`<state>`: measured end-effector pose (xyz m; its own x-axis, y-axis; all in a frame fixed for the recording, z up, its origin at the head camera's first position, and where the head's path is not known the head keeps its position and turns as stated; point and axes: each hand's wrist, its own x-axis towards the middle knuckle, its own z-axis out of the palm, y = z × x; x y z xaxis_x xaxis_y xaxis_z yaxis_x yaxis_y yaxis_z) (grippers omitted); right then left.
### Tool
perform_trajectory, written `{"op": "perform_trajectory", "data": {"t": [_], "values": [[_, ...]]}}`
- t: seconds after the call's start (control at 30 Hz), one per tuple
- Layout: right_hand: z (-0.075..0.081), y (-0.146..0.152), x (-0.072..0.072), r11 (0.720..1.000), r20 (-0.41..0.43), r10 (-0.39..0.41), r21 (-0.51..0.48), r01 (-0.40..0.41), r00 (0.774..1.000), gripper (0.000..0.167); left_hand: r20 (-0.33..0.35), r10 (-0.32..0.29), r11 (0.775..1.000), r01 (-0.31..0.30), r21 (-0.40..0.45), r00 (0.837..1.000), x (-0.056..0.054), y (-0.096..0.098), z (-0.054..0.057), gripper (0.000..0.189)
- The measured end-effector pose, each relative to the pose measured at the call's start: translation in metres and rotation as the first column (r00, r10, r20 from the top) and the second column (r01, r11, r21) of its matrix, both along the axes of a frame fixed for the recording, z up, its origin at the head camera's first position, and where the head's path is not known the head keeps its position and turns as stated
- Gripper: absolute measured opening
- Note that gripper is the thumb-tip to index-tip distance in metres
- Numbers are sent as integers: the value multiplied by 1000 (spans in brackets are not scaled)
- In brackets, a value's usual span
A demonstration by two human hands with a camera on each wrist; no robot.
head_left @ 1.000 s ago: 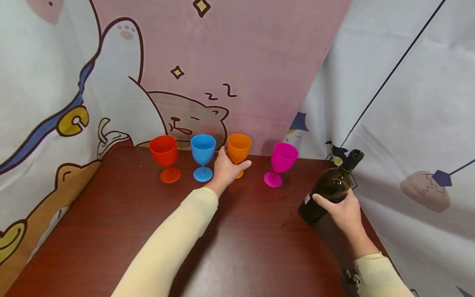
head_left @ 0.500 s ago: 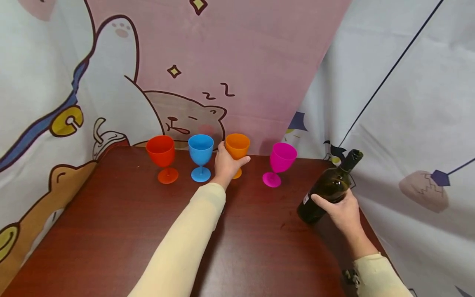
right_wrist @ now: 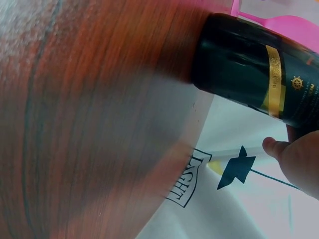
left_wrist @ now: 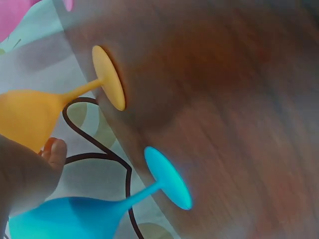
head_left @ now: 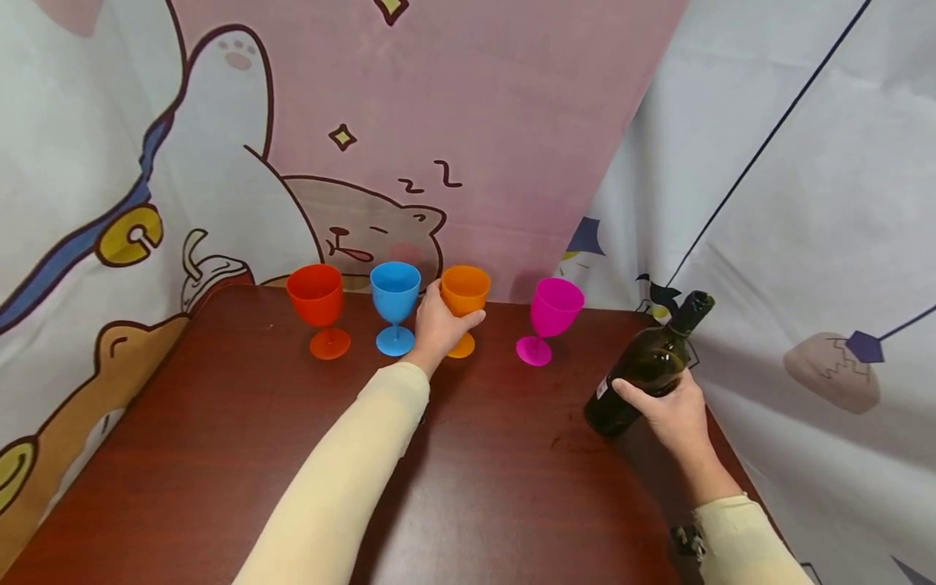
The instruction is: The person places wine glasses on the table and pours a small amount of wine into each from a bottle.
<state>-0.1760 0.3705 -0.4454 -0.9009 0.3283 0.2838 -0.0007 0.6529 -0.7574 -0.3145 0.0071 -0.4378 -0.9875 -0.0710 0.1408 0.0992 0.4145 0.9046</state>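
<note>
My left hand grips the bowl of an orange plastic goblet, with the thumb on the near side and the fingers reaching behind. In the left wrist view the orange goblet's stem and round foot show, and its bowl runs out of frame. Just left of that hand stands a blue goblet; a red goblet is farther left. To the right stands a magenta goblet. My right hand holds a dark green wine bottle round its body, its open mouth uncapped. A gold-striped label shows in the right wrist view.
All of this is on a dark reddish-brown table, the goblets lined up near its back edge. A printed cartoon cloth hangs close behind, and a white cloth hangs along the right side.
My left hand closes round the orange goblet, which has shifted slightly left and toward me. The right hand and bottle stay in place; the view moves a little.
</note>
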Motion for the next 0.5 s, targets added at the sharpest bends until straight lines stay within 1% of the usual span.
{"op": "perform_trajectory", "data": {"t": [0.1,0.2,0.27,0.37,0.43,0.5], "values": [[1,-1,1,1000,1,-5,-4,5,1000,72,-22,-52,999,52,-3,998,8,-10,-2,95],[2,-2,1,1000,-1,-7,-2,7,1000,72,-27,-103,995,103,2,994,20,-21,-2,90],[2,-3,1,1000,-1,-12,-3,12,1000,72,-18,-141,990,142,13,990,30,-31,-1,88],[2,-5,1,1000,-6,-26,-9,26,1000,71,-1,-192,981,192,29,981,48,-46,1,88],[2,-6,1,999,-15,-45,-14,45,999,71,12,-216,976,215,46,976,61,-56,2,89],[4,-7,1,998,-33,-57,-11,57,998,70,16,-225,973,224,49,974,73,-65,2,90]]}}
